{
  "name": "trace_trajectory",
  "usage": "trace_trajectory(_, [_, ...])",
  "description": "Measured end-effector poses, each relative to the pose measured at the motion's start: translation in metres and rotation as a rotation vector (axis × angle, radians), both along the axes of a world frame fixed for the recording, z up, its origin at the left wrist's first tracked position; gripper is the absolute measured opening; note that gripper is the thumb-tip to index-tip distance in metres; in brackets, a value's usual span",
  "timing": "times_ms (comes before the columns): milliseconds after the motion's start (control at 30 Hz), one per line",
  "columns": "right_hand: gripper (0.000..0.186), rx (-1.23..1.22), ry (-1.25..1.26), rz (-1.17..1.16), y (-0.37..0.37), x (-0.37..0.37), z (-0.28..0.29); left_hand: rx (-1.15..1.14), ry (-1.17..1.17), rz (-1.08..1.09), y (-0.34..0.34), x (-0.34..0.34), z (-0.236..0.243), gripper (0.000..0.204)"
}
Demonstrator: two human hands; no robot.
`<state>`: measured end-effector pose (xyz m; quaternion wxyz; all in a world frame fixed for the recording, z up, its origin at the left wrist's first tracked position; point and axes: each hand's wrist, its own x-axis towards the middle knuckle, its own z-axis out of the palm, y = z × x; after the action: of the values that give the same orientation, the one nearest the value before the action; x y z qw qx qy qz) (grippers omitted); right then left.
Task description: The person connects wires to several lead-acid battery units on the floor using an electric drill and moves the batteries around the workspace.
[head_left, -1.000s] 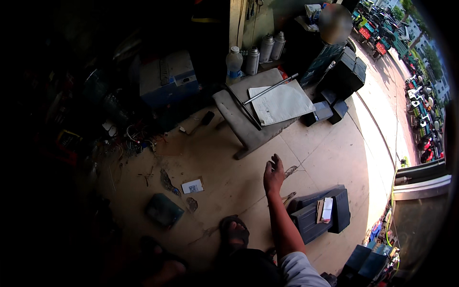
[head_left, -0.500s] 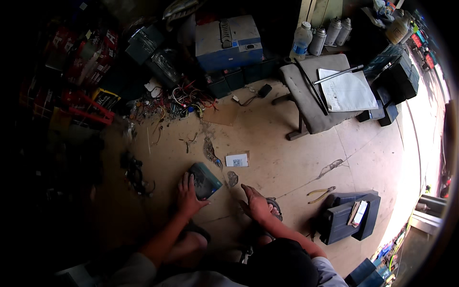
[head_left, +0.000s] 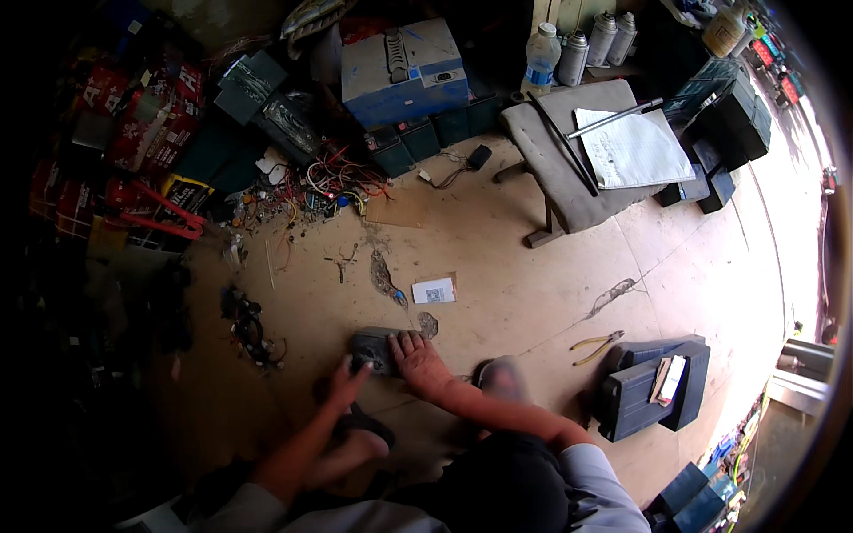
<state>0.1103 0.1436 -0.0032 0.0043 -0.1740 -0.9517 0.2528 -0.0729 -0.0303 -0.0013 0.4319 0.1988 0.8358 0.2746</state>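
Observation:
A small dark grey-green battery (head_left: 374,346) lies on the floor in front of me, between my two hands. My left hand (head_left: 345,385) grips its near left corner, its thumb by the near edge and the other fingers partly hidden. Across its right end lies my right hand (head_left: 420,364), with the fingers over the top edge. Just beyond the battery, a white card with a square printed code (head_left: 434,290) rests on a brown piece of cardboard. My sandalled foot (head_left: 503,377) is blurred, to the right of my right hand.
Yellow-handled pliers (head_left: 596,346) lie at right, beside dark grey cases (head_left: 635,400). A grey padded stool (head_left: 569,195) holds a notebook (head_left: 644,160) and metal rods. Further back are a blue-grey box (head_left: 400,80), tangled wires (head_left: 338,178), red bolt cutters (head_left: 164,213) and spray cans (head_left: 602,37).
My right hand has moved left onto the battery, where it was apart before. The battery has turned and sits slightly nearer me. My left hand has shifted down to its near corner.

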Motion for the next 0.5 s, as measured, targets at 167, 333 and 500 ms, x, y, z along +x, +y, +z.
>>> trace_trajectory(167, [0.060, 0.169, -0.115, 0.297, -0.005, -0.018, -0.019, -0.104, -0.616, 0.587, -0.056, 0.089, -0.021, 0.042])
trace_trajectory(333, [0.054, -0.011, -0.085, 0.542, 0.041, -0.009, 0.008, 0.115, -0.817, 0.945, -0.030, 0.115, -0.025, 0.048])
trace_trajectory(500, [0.065, -0.047, -0.129, 0.226, 0.087, 0.045, 0.028, 0.138, -0.727, 0.766, 0.033, 0.119, -0.012, 0.056])
